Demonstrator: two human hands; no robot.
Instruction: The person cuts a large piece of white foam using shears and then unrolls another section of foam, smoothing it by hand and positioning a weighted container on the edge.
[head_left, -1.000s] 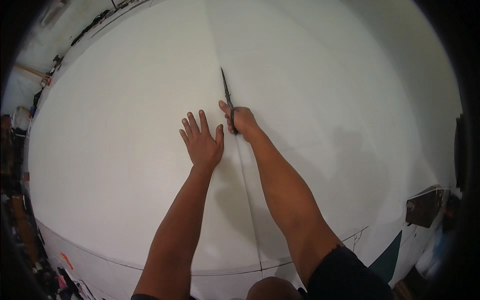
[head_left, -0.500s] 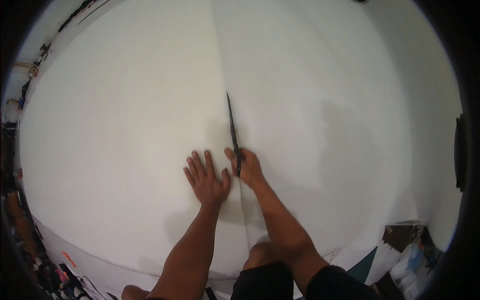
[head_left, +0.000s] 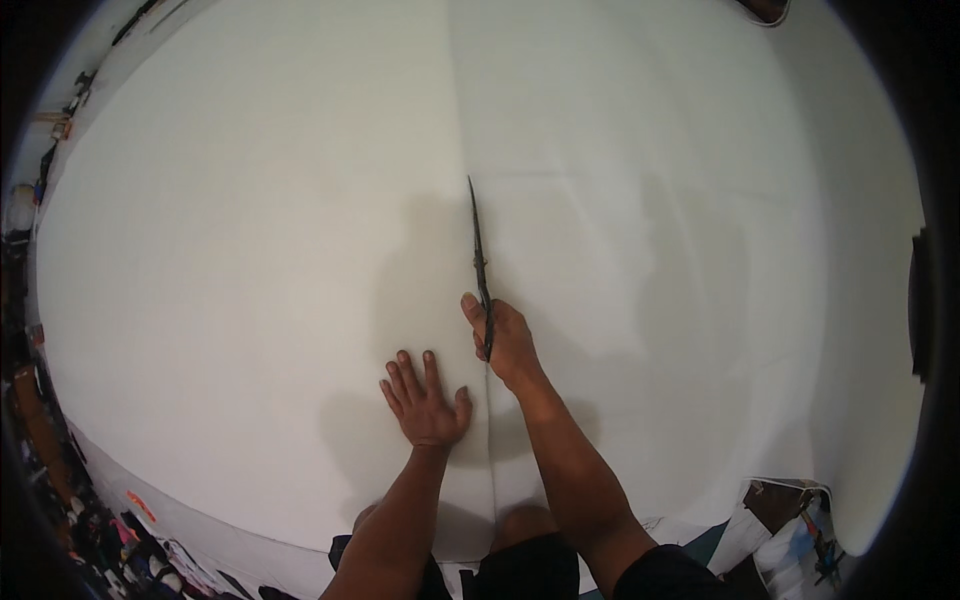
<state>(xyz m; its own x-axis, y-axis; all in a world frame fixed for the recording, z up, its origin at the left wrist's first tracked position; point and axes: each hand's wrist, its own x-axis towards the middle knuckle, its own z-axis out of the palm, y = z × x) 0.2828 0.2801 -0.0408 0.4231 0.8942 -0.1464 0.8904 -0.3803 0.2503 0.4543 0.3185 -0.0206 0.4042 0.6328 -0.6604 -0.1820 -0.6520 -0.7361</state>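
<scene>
Two bare hands work at the centre of the frame: the left hand [head_left: 428, 412] lies palm down, fingers spread, on a white sheet [head_left: 230, 250]; the right hand's [head_left: 510, 340] fingers wrap the handles of dark scissors [head_left: 477, 250], which point up the frame along the sheet's edge line. This looks like the cutting step; another stroke calls for aligned blades and flat material. Whether the blades are parted is hard to tell.

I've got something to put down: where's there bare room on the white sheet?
The sheet is bare between the left hand and the clutter at far left, and right of the scissors and right hand. It's crowded in the middle, around the hands and scissors.
</scene>
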